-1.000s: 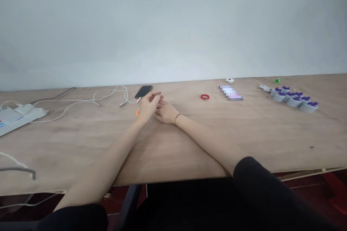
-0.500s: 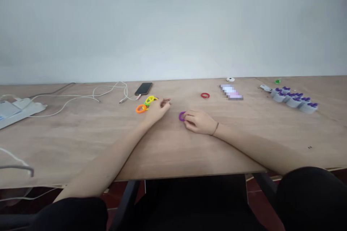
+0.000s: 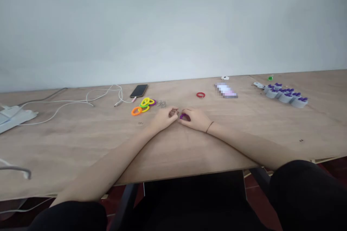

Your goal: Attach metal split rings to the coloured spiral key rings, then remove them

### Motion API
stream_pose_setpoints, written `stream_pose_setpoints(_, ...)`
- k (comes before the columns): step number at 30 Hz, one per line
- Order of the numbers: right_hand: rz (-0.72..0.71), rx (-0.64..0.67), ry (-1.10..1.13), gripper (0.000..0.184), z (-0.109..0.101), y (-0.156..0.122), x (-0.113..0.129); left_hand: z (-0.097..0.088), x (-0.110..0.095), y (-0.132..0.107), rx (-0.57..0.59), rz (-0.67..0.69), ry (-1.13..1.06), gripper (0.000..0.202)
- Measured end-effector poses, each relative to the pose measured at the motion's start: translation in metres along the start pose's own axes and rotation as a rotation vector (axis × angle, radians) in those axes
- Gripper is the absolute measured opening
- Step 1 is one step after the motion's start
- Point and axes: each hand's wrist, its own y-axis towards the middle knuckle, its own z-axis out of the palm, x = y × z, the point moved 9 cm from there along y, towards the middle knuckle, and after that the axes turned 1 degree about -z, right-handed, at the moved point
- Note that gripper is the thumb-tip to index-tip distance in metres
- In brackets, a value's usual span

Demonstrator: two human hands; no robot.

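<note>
My left hand (image 3: 165,118) and my right hand (image 3: 195,119) meet fingertip to fingertip on the wooden table (image 3: 81,144). The right hand's fingers are closed round a purple coil ring (image 3: 183,116). The left hand pinches a small metal piece (image 3: 176,111) against that ring; it is too small to name. Just left of the hands lies a pile of coil rings (image 3: 143,105), orange, yellow, green and purple. A small heap of metal rings (image 3: 162,104) sits beside the pile.
A black phone (image 3: 139,90) with white cables (image 3: 89,99) lies at the back left, a white power strip (image 3: 13,117) at the far left. A red ring (image 3: 200,95) and several grey cups with purple tops (image 3: 284,95) stand at the back right.
My hands drew apart from the coil pile, the right hand took the purple ring, and both hands have now come together around it nearer to me.
</note>
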Motion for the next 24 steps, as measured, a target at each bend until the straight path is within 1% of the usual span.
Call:
stream_pose_setpoints(2,0.002,-0.015,0.045,0.018,-0.003,-0.003,0.000,0.003,-0.002,0.000,0.023,0.024,0.050,0.033)
stream_pose_setpoints(3,-0.001,-0.025,0.067,0.016,-0.006,-0.005,0.000,0.005,-0.003,-0.001,0.035,0.038,0.078,0.034)
stream_pose_setpoints(7,-0.022,-0.070,0.126,0.021,-0.015,-0.010,0.000,0.009,-0.009,-0.003,0.064,0.097,0.172,0.034)
stream_pose_setpoints(13,-0.045,-0.123,0.169,0.028,-0.019,-0.010,0.000,0.011,-0.017,-0.005,0.077,0.163,0.211,0.033)
stream_pose_setpoints(16,-0.049,-0.148,0.166,0.027,-0.021,-0.010,0.001,0.012,-0.018,-0.006,0.082,0.167,0.218,0.032)
stream_pose_setpoints(20,-0.025,-0.145,0.139,0.024,-0.020,-0.010,-0.001,0.013,-0.021,-0.007,0.072,0.176,0.215,0.031)
stream_pose_setpoints(24,-0.043,-0.122,0.149,0.026,-0.018,-0.011,0.001,0.013,-0.022,-0.007,0.082,0.168,0.233,0.032)
